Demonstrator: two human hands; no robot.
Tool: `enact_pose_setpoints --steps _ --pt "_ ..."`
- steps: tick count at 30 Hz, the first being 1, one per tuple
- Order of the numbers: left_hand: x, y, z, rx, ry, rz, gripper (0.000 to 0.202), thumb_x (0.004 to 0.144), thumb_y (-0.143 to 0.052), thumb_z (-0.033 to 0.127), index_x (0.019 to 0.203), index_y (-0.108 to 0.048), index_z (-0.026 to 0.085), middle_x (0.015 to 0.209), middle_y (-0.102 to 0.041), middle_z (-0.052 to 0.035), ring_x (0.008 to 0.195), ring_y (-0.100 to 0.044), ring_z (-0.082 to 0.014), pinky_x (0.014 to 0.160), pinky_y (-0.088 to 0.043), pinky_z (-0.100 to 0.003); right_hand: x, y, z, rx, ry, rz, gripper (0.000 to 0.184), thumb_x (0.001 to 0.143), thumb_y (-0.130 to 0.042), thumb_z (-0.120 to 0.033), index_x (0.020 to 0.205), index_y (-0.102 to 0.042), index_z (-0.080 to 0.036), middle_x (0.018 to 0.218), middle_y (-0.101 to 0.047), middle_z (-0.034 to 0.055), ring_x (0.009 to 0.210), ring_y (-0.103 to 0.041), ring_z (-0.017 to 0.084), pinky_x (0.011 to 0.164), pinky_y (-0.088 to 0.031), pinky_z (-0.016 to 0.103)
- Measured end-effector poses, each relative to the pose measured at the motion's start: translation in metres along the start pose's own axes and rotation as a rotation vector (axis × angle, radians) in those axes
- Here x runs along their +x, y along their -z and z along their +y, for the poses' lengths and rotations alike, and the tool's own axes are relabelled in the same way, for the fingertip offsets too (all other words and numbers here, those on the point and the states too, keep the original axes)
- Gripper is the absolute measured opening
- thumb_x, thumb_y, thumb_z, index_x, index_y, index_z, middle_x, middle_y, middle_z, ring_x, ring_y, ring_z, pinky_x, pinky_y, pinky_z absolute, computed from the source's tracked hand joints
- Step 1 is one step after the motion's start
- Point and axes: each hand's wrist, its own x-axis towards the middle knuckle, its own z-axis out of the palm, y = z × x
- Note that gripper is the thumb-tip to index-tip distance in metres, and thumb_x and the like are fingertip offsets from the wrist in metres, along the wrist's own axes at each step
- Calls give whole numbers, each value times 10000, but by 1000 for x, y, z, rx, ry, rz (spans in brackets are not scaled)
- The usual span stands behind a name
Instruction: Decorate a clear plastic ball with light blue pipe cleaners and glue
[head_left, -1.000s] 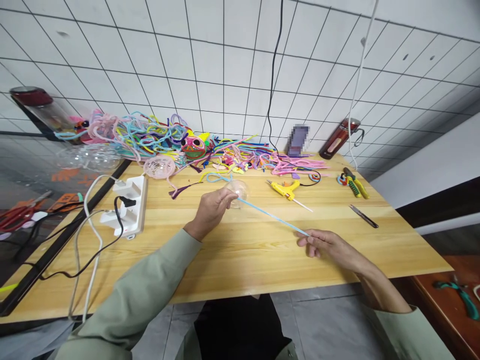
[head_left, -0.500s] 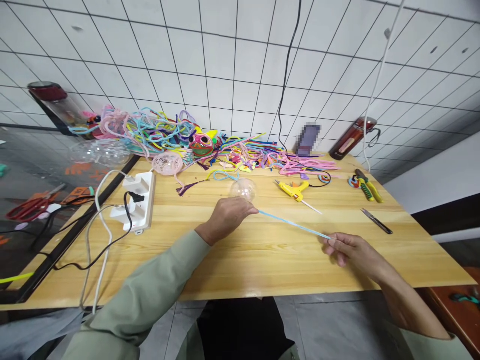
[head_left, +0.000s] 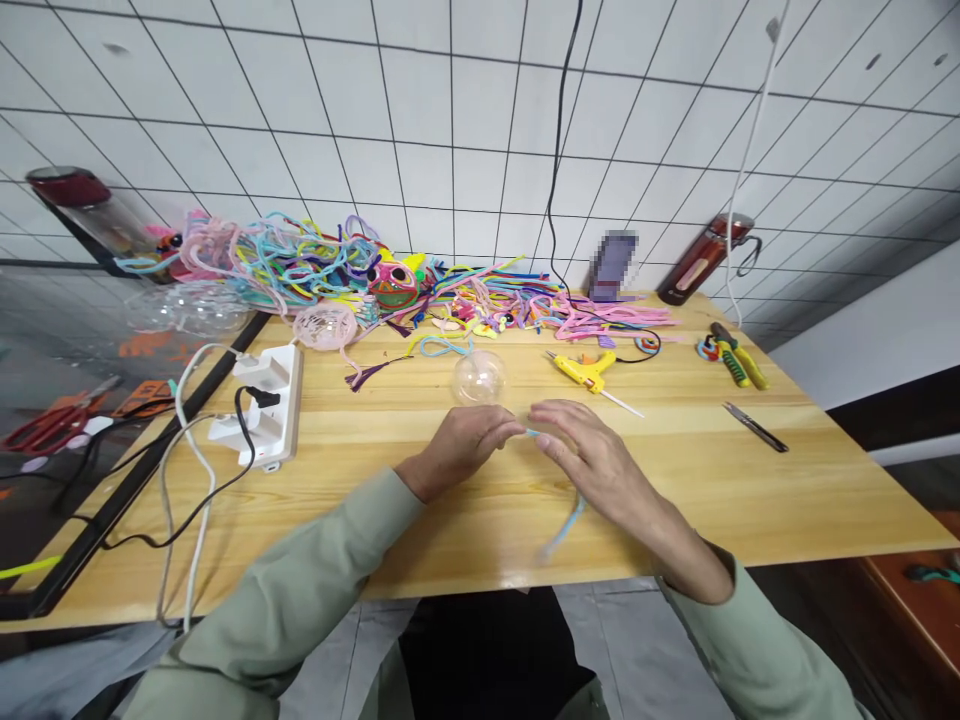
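Observation:
My left hand (head_left: 466,448) is closed in a pinch on one end of a light blue pipe cleaner (head_left: 564,530). Close to its fingertips, my right hand (head_left: 589,455) curls over the same pipe cleaner, thumb below and fingers above. A short blue bit shows between the two hands; the middle part is hidden behind my right hand. The loose end bends down beneath that hand and is blurred. Just beyond my left hand, a clear plastic ball (head_left: 478,377) rests on the table, apart from the fingers.
A yellow hot glue gun (head_left: 589,372) lies behind my right hand. Pliers (head_left: 736,358) and a utility knife (head_left: 756,428) are at the right. A power strip (head_left: 274,410) with cables stands left. Piled colourful pipe cleaners (head_left: 292,265) line the wall, beside a pink openwork ball (head_left: 325,326).
My right hand has moved left from the pipe cleaner's far end to beside my left hand. The pipe cleaner, straight before, now bends downward. My left hand keeps its pinch.

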Motion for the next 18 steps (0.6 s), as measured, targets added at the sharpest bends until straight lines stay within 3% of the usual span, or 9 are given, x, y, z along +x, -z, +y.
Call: enact_pose_setpoints --steps 3,5,9,15,18 --pt "0 0 3 -104 126 20 415 1090 -542 482 863 -742 199 703 -719 3 636 -647 -115 639 -508 -228 9 -9 4 89 -78 -59 328 1059 -542 -438 874 -745 -259 814 -754 41 799 -696 227 803 -542 361" --pt "-1 -3 7 -220 196 45 376 1027 -649 522 882 -739 187 703 -721 4 605 -623 -112 586 -482 -223 10 -13 8 167 -141 -60 359 1057 -539 -459 835 -721 -244 675 -650 1 644 -598 179 669 -475 308" --pt "-2 -8 10 -313 266 52 383 1020 -663 514 836 -724 183 689 -739 -3 587 -626 -110 568 -468 -217 7 -22 8 278 -130 -112 346 1047 -549 -464 945 -782 -229 763 -700 11 684 -602 172 683 -458 297" --pt "-6 -13 2 -78 66 20 386 1071 -594 468 824 -704 192 730 -760 -20 655 -684 -128 632 -480 -229 0 -27 12 309 -177 -158 365 1043 -554 -511 997 -774 -224 811 -724 25 730 -624 187 701 -475 301" --pt "-7 -16 -1 -29 26 -7 390 1068 -601 473 808 -688 196 745 -768 -24 673 -705 -138 645 -490 -238 -1 -30 15 395 -199 -182 298 1023 -595 -491 1120 -717 -236 905 -742 36 808 -659 201 737 -501 304"
